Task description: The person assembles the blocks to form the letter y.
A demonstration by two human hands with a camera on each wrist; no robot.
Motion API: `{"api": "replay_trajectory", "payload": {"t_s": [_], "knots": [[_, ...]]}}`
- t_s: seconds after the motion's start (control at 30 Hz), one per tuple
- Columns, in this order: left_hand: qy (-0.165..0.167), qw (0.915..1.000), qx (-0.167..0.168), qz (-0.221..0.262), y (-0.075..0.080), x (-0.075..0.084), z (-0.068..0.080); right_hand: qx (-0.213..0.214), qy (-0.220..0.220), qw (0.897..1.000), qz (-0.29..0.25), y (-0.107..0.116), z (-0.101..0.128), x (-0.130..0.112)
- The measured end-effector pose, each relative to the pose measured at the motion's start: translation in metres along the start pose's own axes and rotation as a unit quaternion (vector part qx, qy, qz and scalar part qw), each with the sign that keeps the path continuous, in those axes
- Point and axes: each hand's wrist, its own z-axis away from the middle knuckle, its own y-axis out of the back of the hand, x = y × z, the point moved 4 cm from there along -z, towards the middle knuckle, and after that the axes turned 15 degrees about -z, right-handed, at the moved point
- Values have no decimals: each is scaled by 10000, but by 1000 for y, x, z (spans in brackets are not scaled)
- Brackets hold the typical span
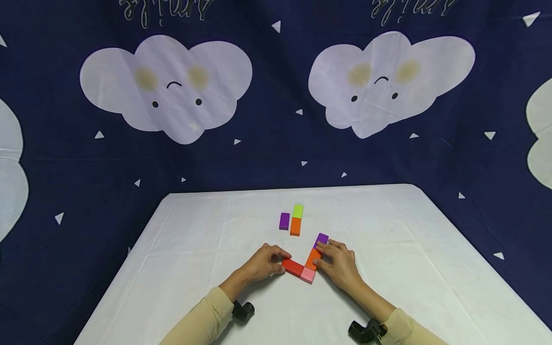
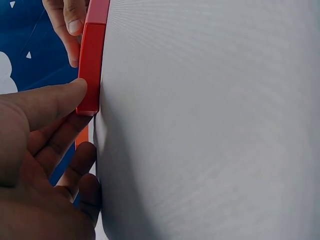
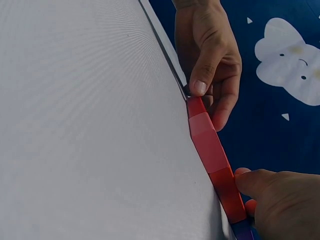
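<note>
Nearest you, your left hand (image 1: pixel 265 262) has its fingers curled round the outer end of the red block (image 1: pixel 293 267), thumb tip pressed to its end face, as the left wrist view shows. The pink block (image 1: pixel 308 274) lies just past that, touching the red one's inner end, between your two hands. Your right hand (image 1: pixel 338 263) pinches the orange block (image 1: pixel 312 258), which rises from the pink one toward the purple block (image 1: pixel 321 239) at your right fingertips. Together the four make a V, flat on the white table (image 1: pixel 388 230).

These look like small, stiff, painted wooden pieces: light, hard, not fragile, with smooth faces that probably slide easily on the cloth and against one another. Take each by its long sides, low down, thumb against fingers; a push on an end face will likely shunt the whole row, since the blocks only butt together.

Farther out, well beyond both hands, a second purple block (image 1: pixel 284 221) lies beside an orange-and-green pair (image 1: pixel 296 220). Behind the table hangs a dark blue backdrop (image 1: pixel 276 143) with clouds.
</note>
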Motion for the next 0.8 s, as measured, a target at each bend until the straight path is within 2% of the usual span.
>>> {"api": "replay_trajectory", "payload": {"t_s": [0.33, 0.63, 0.8], "knots": [[196, 9996, -40, 213, 5, -5, -4, 1, -2, 10000, -45, 0, 0, 1], [228, 9976, 552, 347, 14, 2, -14, -28, -53, 10000, -64, 0, 0, 2], [474, 9948, 789, 440, 14, 3, -24, -33, -72, 9999, -78, 0, 0, 3]]}}
